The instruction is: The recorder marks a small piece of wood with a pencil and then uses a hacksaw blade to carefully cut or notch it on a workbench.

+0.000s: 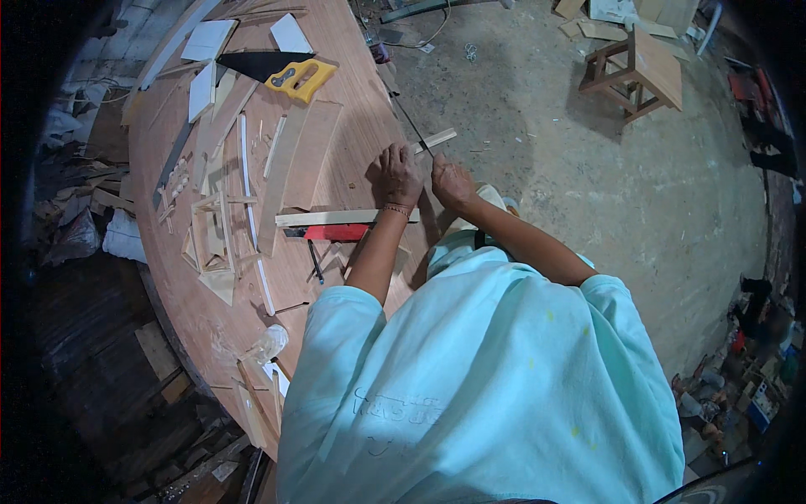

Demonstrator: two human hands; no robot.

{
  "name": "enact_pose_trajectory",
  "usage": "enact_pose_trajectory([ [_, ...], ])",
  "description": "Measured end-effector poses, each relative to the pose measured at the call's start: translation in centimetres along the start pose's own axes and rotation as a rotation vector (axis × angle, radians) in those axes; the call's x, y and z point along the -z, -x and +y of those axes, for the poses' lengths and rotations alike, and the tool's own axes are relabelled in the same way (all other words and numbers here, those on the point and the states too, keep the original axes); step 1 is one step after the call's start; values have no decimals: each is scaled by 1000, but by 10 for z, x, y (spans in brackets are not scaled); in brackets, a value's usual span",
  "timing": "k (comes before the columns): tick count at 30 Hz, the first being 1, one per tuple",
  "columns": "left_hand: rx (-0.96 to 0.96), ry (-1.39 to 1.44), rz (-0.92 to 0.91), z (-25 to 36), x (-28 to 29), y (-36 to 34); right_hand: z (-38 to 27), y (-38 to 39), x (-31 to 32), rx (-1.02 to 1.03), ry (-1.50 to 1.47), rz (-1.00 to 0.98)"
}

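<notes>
A pale wooden strip (442,139) sticks out past the right edge of the workbench. My left hand (399,175) is closed over its inner end, at the bench edge. My right hand (453,183) is closed round the near end of a thin dark saw blade (410,120). The blade slants away to the far left and crosses the strip just beside my left fingers. Whether it has cut into the wood is too small to tell. Below my left wrist lie a longer pale strip (336,218) and a red-handled tool (336,233), partly covered.
The workbench (361,126) carries a yellow-handled handsaw (300,80), white-faced offcuts (290,34), a brown board (312,160), a small wooden frame (220,235) and a clear container (269,343). A wooden stool (655,67) stands on the concrete floor (621,210). Clutter lines the right wall.
</notes>
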State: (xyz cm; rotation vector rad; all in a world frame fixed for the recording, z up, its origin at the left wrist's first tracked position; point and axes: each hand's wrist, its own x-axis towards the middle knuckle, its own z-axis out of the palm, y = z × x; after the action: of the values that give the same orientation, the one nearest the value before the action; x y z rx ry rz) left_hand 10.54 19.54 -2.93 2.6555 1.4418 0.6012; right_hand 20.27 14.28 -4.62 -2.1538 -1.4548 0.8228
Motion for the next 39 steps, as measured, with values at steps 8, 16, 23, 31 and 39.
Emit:
enact_pose_trajectory([
  [8, -38, -34, -85, -21, -7, -1, -3, 3, 6, 12, -70, -82],
  [16, -53, -215, -66, -13, 0, -10, -6, 5, 16, 25, -31, -148],
  [23, 212, -78, -228, -18, -9, -19, -3, 3, 14, -5, -44, -149],
  [31, 116, -70, -206, -20, -6, -22, -10, -3, 13, 12, -124, -104],
  [39, 239, 27, -81, -13, -2, -25, 0, -7, 10, 127, -86, -26],
])
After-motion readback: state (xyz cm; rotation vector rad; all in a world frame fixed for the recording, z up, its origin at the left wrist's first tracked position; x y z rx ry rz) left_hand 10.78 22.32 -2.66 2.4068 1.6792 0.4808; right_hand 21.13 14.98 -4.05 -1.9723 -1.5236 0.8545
